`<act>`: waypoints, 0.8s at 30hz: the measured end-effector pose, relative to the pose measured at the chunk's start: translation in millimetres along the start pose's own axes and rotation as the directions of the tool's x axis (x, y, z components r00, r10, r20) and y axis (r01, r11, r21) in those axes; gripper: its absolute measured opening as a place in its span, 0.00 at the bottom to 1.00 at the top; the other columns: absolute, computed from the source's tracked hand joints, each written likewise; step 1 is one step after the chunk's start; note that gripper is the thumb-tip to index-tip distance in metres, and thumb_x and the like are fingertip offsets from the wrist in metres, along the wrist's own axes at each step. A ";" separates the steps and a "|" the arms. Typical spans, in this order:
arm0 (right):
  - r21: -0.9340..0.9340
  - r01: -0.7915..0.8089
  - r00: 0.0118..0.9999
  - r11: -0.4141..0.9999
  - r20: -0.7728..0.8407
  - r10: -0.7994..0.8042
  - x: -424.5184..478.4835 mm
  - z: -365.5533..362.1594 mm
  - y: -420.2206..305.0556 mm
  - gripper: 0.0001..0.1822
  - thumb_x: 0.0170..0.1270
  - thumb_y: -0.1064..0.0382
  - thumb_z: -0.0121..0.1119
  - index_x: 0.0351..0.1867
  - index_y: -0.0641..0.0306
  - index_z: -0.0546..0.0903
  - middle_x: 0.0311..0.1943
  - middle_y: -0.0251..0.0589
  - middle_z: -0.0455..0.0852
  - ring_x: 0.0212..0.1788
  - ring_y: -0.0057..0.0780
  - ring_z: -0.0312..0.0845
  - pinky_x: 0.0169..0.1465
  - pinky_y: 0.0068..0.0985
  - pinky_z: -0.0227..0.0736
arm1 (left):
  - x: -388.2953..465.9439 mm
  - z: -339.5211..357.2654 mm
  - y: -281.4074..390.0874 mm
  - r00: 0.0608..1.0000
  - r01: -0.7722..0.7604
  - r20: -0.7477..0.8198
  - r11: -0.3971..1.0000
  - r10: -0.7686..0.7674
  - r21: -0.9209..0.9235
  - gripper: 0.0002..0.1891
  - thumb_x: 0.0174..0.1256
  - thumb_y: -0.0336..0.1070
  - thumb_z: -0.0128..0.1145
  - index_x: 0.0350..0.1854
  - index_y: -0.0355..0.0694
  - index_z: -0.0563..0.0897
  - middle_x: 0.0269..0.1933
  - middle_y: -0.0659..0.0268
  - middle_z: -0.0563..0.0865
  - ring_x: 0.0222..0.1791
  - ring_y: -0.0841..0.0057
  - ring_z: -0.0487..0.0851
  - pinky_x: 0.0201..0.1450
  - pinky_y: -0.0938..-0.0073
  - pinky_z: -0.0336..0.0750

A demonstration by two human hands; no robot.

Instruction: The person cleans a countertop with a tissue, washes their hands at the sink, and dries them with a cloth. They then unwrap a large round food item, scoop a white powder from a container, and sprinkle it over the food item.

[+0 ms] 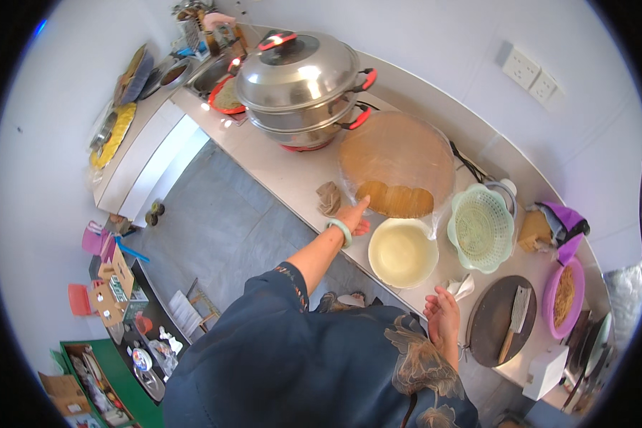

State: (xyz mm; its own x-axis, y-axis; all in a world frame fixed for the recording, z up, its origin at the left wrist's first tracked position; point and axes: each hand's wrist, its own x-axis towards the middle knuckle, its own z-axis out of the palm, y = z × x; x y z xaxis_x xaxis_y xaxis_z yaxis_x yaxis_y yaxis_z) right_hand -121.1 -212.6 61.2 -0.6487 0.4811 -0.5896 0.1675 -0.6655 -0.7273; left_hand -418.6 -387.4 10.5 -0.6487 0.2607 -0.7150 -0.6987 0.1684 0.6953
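My left hand point(355, 216), with a pale bangle at the wrist, reaches to the near edge of a round wooden board point(398, 155) partly covered by clear plastic film. Its thumb lies at the board's rim; whether it grips the film or board cannot be told. Just right of that hand stands a cream-coloured bowl point(404, 254), its inside pale yellowish. My right hand point(442, 315) is raised at the counter's front edge, fingers apart and holding nothing, near a crumpled white cloth or tissue point(461, 287). A crumpled brown cloth point(329, 198) lies left of the board.
A large steel steamer point(299, 85) with red handles stands behind left. To the right are a pale green plastic basket point(481, 229), a round chopping board point(481, 321) bearing a cleaver point(519, 315), and a pink basin point(563, 297) of shredded food. A sink point(211, 77) lies far left.
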 end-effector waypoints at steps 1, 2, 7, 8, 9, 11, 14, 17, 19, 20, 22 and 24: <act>-0.002 0.000 1.000 1.000 -0.018 0.000 -1.6 -3.2 -0.5 0.12 0.68 0.63 0.51 0.48 0.64 0.75 0.30 0.42 0.82 0.28 0.25 0.77 0.31 0.22 0.75 | -2.7 -9.9 -8.1 1.000 -0.023 0.009 0.999 0.023 -0.035 0.34 0.59 0.62 0.55 0.48 0.30 0.73 0.35 0.54 0.83 0.28 0.70 0.84 0.29 0.75 0.80; 0.009 0.005 1.000 1.000 -0.002 -0.005 -3.6 -6.2 -1.8 0.12 0.67 0.63 0.51 0.48 0.64 0.75 0.30 0.42 0.82 0.28 0.25 0.77 0.31 0.22 0.75 | -1.9 -21.8 -19.9 0.999 -0.046 0.016 0.997 0.047 -0.070 0.31 0.61 0.60 0.55 0.47 0.31 0.74 0.35 0.55 0.83 0.28 0.71 0.84 0.29 0.75 0.80; -0.006 -0.002 1.000 1.000 0.009 0.002 -9.6 -18.6 -8.0 0.12 0.67 0.62 0.52 0.49 0.64 0.75 0.30 0.40 0.82 0.29 0.24 0.76 0.31 0.21 0.74 | -11.3 -99.3 -108.4 0.983 -0.131 -0.145 0.979 0.109 -0.155 0.15 0.65 0.46 0.54 0.36 0.37 0.78 0.30 0.60 0.83 0.26 0.74 0.83 0.28 0.76 0.80; -0.013 -0.007 1.000 1.000 0.025 0.008 -10.6 -20.8 -9.4 0.12 0.67 0.62 0.52 0.49 0.64 0.75 0.30 0.40 0.81 0.29 0.24 0.76 0.31 0.21 0.74 | -7.3 -124.4 -137.2 0.972 -0.116 -0.217 0.989 0.094 -0.091 0.14 0.65 0.46 0.53 0.34 0.37 0.79 0.30 0.60 0.83 0.26 0.75 0.83 0.28 0.75 0.80; -0.022 -0.015 0.999 1.000 0.036 0.016 -12.7 -25.6 -10.7 0.12 0.67 0.62 0.52 0.49 0.64 0.75 0.30 0.40 0.81 0.29 0.24 0.76 0.31 0.21 0.74 | -9.6 -147.7 -163.3 0.955 -0.089 -0.286 0.996 0.077 -0.028 0.14 0.65 0.45 0.53 0.32 0.37 0.80 0.29 0.60 0.83 0.27 0.75 0.83 0.29 0.74 0.80; -0.001 -0.004 0.999 1.000 0.032 0.004 -15.8 -32.7 -14.6 0.13 0.67 0.62 0.52 0.50 0.64 0.74 0.31 0.40 0.81 0.29 0.24 0.76 0.32 0.21 0.74 | -33.9 -172.3 -188.6 0.886 -0.023 -0.456 0.990 0.083 0.136 0.14 0.67 0.43 0.50 0.33 0.38 0.82 0.28 0.60 0.83 0.24 0.75 0.82 0.27 0.72 0.79; -0.051 -0.045 0.995 0.998 0.084 0.049 -10.5 -36.8 -16.2 0.13 0.68 0.62 0.52 0.50 0.64 0.74 0.31 0.40 0.81 0.29 0.24 0.75 0.32 0.20 0.73 | -32.5 -274.8 -355.3 0.652 0.106 -0.639 0.785 0.409 0.610 0.11 0.67 0.41 0.49 0.33 0.41 0.81 0.23 0.65 0.80 0.22 0.74 0.78 0.24 0.71 0.74; -0.064 -0.038 0.994 0.997 0.095 0.044 -9.5 -45.6 -13.7 0.13 0.68 0.63 0.52 0.50 0.65 0.74 0.31 0.40 0.81 0.29 0.24 0.75 0.32 0.20 0.73 | -99.7 -262.5 -347.8 0.558 0.113 -0.830 0.992 -0.020 0.053 0.11 0.68 0.41 0.48 0.31 0.43 0.80 0.23 0.66 0.79 0.23 0.75 0.77 0.26 0.74 0.74; -0.084 -0.059 0.990 0.995 0.124 0.070 -12.8 -47.0 -16.5 0.13 0.68 0.63 0.52 0.50 0.64 0.74 0.31 0.40 0.81 0.29 0.24 0.75 0.32 0.20 0.73 | -145.9 -250.7 -331.7 0.597 -0.131 -0.769 0.918 -0.228 -0.374 0.11 0.69 0.42 0.48 0.30 0.43 0.78 0.25 0.69 0.79 0.25 0.77 0.77 0.30 0.76 0.75; -0.097 -0.069 0.987 0.993 0.141 0.082 -11.5 -47.9 -18.1 0.13 0.68 0.63 0.51 0.50 0.64 0.74 0.31 0.40 0.81 0.29 0.23 0.75 0.32 0.20 0.73 | -156.1 -249.2 -325.9 0.621 -0.290 -0.741 0.804 -0.255 -0.519 0.11 0.69 0.42 0.48 0.30 0.43 0.77 0.27 0.70 0.79 0.28 0.78 0.77 0.32 0.77 0.76; -0.134 -0.093 0.983 0.987 0.147 0.112 -8.3 -54.3 -16.5 0.13 0.68 0.63 0.51 0.50 0.64 0.74 0.31 0.40 0.81 0.29 0.23 0.75 0.32 0.20 0.73 | -184.3 -214.8 -260.6 0.733 -0.485 -0.668 0.591 -0.126 -0.645 0.23 0.67 0.36 0.48 0.64 0.41 0.65 0.64 0.58 0.68 0.61 0.68 0.71 0.60 0.66 0.70; -0.180 -0.099 0.981 0.979 0.144 0.126 0.5 -58.3 -13.8 0.12 0.68 0.63 0.51 0.50 0.64 0.74 0.31 0.41 0.81 0.29 0.23 0.75 0.32 0.20 0.73 | -205.8 -203.4 -207.7 0.804 -0.593 -0.552 0.384 0.223 -0.708 0.35 0.68 0.42 0.49 0.71 0.35 0.47 0.73 0.52 0.47 0.73 0.59 0.51 0.72 0.58 0.53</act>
State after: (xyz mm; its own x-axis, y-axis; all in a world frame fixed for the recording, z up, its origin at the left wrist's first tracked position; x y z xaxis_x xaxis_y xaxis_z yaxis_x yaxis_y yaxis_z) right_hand -80.5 -169.9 50.5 -0.7227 0.3059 -0.6198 0.3620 -0.5964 -0.7165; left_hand -201.4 -669.4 -1.7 -0.8438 -0.2774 -0.4593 -0.0975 -0.7625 0.6396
